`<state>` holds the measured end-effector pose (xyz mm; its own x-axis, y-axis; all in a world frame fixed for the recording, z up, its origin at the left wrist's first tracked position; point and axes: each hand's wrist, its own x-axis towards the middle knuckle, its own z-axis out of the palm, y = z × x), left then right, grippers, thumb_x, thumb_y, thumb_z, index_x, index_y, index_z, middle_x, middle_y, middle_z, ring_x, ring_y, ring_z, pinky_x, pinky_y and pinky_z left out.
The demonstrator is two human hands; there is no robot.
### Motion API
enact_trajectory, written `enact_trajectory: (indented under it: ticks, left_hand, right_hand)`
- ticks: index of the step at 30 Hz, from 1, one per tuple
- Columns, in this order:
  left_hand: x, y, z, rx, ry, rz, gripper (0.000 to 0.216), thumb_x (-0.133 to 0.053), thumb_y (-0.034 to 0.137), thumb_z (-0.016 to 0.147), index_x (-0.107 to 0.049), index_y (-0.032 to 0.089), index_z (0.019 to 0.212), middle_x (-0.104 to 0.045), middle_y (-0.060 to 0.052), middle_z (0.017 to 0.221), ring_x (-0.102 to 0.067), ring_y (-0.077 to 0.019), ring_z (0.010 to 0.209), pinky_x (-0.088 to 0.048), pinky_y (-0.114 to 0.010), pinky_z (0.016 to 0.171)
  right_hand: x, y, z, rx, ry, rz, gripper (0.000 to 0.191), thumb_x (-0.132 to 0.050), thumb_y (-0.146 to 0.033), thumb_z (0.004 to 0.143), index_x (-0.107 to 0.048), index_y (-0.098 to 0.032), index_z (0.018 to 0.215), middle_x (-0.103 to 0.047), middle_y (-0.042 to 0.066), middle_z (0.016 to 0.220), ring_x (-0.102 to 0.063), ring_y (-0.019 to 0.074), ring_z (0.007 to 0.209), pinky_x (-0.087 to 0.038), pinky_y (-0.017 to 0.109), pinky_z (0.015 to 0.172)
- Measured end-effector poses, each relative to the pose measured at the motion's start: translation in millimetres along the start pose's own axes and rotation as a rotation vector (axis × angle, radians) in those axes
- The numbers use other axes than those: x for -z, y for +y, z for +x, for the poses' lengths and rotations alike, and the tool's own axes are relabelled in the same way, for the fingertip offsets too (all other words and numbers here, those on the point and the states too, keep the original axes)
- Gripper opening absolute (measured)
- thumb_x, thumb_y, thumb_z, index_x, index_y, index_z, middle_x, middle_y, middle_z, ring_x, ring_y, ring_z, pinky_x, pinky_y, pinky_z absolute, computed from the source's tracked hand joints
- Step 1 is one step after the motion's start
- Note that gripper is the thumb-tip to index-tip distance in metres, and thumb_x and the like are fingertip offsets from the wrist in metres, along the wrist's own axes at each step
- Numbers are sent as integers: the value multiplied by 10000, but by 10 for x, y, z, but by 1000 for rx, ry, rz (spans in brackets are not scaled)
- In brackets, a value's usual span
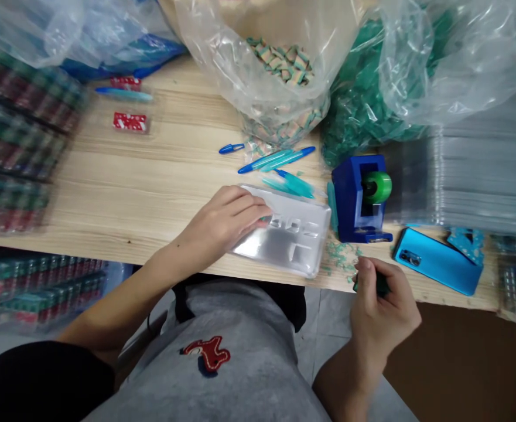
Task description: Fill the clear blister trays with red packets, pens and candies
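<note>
My left hand (225, 223) lies on the left end of a clear plastic blister tray (290, 237) at the front edge of the wooden table (152, 176), fingers curled over it. My right hand (383, 308) hovers just off the table's front edge, closed round a small dark green piece (378, 285). A scatter of small green bits (341, 258) lies on the table between the tray and my right hand. Blue and teal pens (279, 159) lie just behind the tray.
A blue tape dispenser with a green roll (361, 196) stands right of the tray, a blue phone (437, 261) beyond it. Plastic bags of erasers (284, 64) and green pieces (363, 105) stand behind. Stacked clear trays (486, 170) right, packed sets (16, 135) left.
</note>
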<state>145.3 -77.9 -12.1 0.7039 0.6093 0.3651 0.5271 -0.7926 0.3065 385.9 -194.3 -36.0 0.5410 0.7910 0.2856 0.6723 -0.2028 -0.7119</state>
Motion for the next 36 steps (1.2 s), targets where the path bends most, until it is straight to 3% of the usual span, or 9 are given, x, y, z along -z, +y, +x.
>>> enact_trajectory:
  ticks: [3,6,10,12,16,19,26,30,36]
  left_hand:
    - [-46,-65,-34,63,-43,-63,153,-566,252,961,-656,161,1044,-735,-38,1008,-637,-189,943,-486,-337,875]
    - [-67,-110,-80,127,-73,-119,203,-537,311,976,-650,221,1120,-718,-29,1083,-632,-207,1016,-469,-359,909]
    - [-50,-8,-61,166,81,-150,449,-624,380,919,-544,284,1350,-646,-63,1259,-588,-265,1134,-426,-402,976]
    - [-25,155,14,137,151,-172,430,-645,303,907,-561,276,1328,-650,-65,1240,-590,-263,1117,-423,-406,980]
    - [-55,599,253,23,106,-287,216,-582,190,934,-647,262,1127,-685,-40,1112,-608,-221,1026,-476,-387,932]
    - [-169,826,400,-36,25,-306,210,-570,200,943,-639,212,1140,-666,-82,1154,-585,-241,1065,-492,-405,933]
    - [-274,864,467,-48,-41,-305,185,-553,182,949,-644,151,1107,-651,-121,1119,-583,-237,1036,-516,-394,897]
    - [-256,866,460,92,6,-464,166,-576,182,938,-680,217,1063,-682,-77,1088,-632,-217,1016,-540,-378,894]
    - [-267,858,477,547,-49,-1170,108,-648,248,908,-683,246,1010,-737,-20,997,-721,-154,832,-614,-259,726]
  right_hand:
    - [-22,-39,3,-125,-21,87,215,-675,-365,857,-678,-178,750,-612,-12,651,-555,90,567,-449,219,577]
    - [-54,-81,24,-365,-68,407,247,-637,-433,862,-663,-187,854,-591,-19,664,-521,80,530,-412,205,502]
    - [-71,-101,74,-614,-346,856,458,-464,-630,878,-623,-200,866,-569,1,687,-491,84,489,-323,196,409]
    - [-61,-117,90,-662,-431,951,498,-447,-668,862,-640,-214,933,-587,16,733,-498,90,500,-312,197,398]
    - [-30,-206,79,-693,-406,1010,562,-427,-701,861,-680,-224,1017,-628,47,844,-534,105,569,-363,209,428]
    - [-12,-279,42,-705,-391,1089,587,-427,-719,864,-710,-235,1038,-627,38,839,-507,98,553,-364,209,429]
    - [-19,-329,-44,-675,-304,1066,601,-385,-705,896,-688,-239,1126,-612,37,885,-511,89,571,-363,200,437]
    - [-45,-259,-48,-610,-281,1069,432,-481,-584,915,-653,-242,1117,-603,15,865,-509,78,552,-343,196,420]
    - [23,-89,-79,-439,-189,837,125,-639,-326,900,-603,-221,841,-551,-53,672,-496,66,558,-382,190,515]
